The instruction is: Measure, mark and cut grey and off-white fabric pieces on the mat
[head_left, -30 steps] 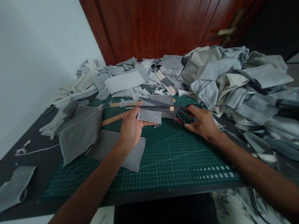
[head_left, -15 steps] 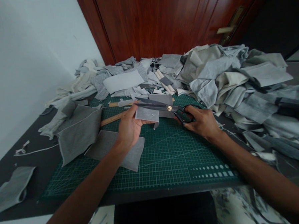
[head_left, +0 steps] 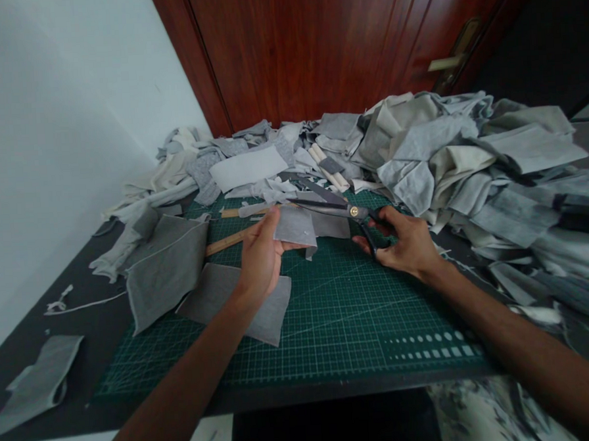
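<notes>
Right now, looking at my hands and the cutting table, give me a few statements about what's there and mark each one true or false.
1. The right hand holds black-handled scissors. True.
2. The left hand holds a small grey fabric piece. True.
3. The scissors lie flat on the mat, untouched. False: the right hand grips their handles, with the blades open above the fabric piece.
4. The cutting mat is red. False: it is dark green with a printed grid.
5. A big pile of grey and cream fabric scraps sits at the right, beyond the mat. True.
6. The wooden ruler rests on top of that pile. False: it lies on the mat, beside the left hand.
</notes>
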{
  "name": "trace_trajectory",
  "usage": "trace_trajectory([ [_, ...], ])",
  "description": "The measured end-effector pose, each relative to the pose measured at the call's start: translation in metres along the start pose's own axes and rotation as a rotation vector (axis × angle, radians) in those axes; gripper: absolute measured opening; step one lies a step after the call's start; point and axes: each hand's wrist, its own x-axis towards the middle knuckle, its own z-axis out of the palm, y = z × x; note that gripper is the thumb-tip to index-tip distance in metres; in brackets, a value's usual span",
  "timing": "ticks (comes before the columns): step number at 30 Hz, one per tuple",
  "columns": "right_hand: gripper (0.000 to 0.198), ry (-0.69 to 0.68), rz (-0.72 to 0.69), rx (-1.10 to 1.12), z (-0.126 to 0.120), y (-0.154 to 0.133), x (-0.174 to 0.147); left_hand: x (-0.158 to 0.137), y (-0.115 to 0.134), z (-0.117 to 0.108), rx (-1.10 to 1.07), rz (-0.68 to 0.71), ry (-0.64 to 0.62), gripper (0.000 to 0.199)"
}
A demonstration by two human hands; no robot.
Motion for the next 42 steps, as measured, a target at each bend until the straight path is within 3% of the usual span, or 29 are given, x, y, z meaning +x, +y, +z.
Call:
trace_trajectory([
  [9,0.030,-0.003,-0.154,-0.138,-0.001,0.002,0.001,-0.003,0.004,0.004,-0.010,-0.012,-0.026,0.034],
  [23,0.021,-0.028,-0.150,-0.144,0.001,0.011,-0.002,-0.004,0.007,0.001,-0.017,-0.079,-0.074,0.035],
  [29,0.019,-0.053,-0.148,-0.116,0.000,0.013,-0.003,-0.005,0.011,0.004,-0.001,-0.121,-0.118,0.050],
  [42,0.017,-0.097,-0.056,-0.009,0.000,0.007,-0.001,-0.003,0.007,0.004,0.001,-0.032,-0.125,0.042],
])
